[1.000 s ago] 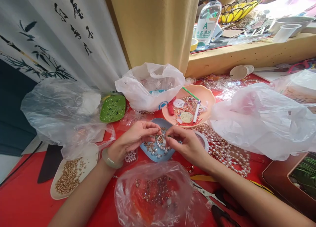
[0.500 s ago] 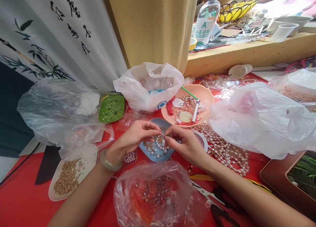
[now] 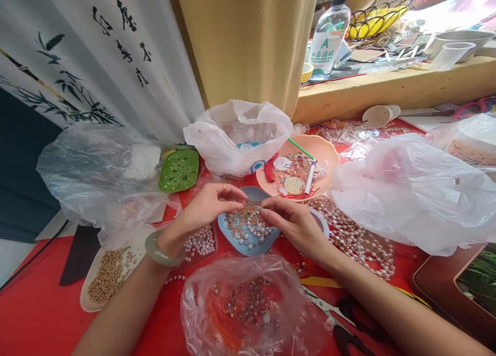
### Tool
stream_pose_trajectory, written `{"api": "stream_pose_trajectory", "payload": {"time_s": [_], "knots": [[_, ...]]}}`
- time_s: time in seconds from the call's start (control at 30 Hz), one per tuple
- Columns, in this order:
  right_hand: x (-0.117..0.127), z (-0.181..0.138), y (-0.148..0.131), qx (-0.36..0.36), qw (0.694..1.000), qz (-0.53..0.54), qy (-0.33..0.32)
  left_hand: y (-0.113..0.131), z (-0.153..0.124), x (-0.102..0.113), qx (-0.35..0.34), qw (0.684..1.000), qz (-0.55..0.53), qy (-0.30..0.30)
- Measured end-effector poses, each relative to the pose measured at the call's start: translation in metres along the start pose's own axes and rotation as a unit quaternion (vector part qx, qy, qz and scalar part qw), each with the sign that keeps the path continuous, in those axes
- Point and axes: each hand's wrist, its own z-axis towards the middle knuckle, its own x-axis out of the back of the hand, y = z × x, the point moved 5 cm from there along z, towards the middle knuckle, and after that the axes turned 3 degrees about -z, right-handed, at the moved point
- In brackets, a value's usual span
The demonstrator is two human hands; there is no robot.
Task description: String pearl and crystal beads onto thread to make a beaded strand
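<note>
Over a blue plate point(image 3: 228, 237) of gold beads, pearls and fine chain, my two hands face each other. My left hand point(image 3: 215, 205), with a pale green bangle point(image 3: 160, 252) on its wrist, has thumb and index tips close together; whatever lies between them is too small to make out. My right hand point(image 3: 292, 222) is closed in a pinch at the plate's right side, its content also too small to name. Some of the pearls point(image 3: 251, 232) lie in the plate below the fingertips. A clear tray of small pearls point(image 3: 201, 242) sits beside my left wrist.
A clear bag of beads point(image 3: 248, 304) lies in front, with scissors point(image 3: 329, 309) to its right. Behind stand a peach dish point(image 3: 329, 175) and a white plastic bag point(image 3: 240, 154). Pearl strands point(image 3: 360, 237) lie right; a dish of gold beads point(image 3: 108, 276) is left.
My hands have drawn slightly apart, the left one shifting left and opening its fingers a little. More of the plate's beads and the small-pearl tray now shows.
</note>
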Motion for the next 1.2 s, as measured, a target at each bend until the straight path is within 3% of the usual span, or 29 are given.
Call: {"api": "stream_pose_trajectory", "payload": {"time_s": [0.2,0.37,0.53,0.93,1.2], "knots": [[0.003,0.001,0.004,-0.015,0.999,-0.023,0.016,-0.008,0.001,-0.001,-0.009,0.962,0.27,-0.026],[0.003,0.001,0.009,-0.028,0.999,-0.013,0.024,-0.011,0.001,-0.008,-0.022,0.918,0.394,-0.027],[0.003,0.0,0.008,-0.03,0.999,0.001,0.028,-0.012,0.0,-0.008,-0.023,0.898,0.44,0.01],[0.003,0.001,0.006,-0.031,0.999,0.011,0.02,-0.011,0.0,-0.01,-0.011,0.887,0.461,0.013],[0.002,0.001,0.006,-0.036,0.999,0.019,0.017,-0.009,-0.001,-0.017,-0.007,0.842,0.54,0.025]]}}
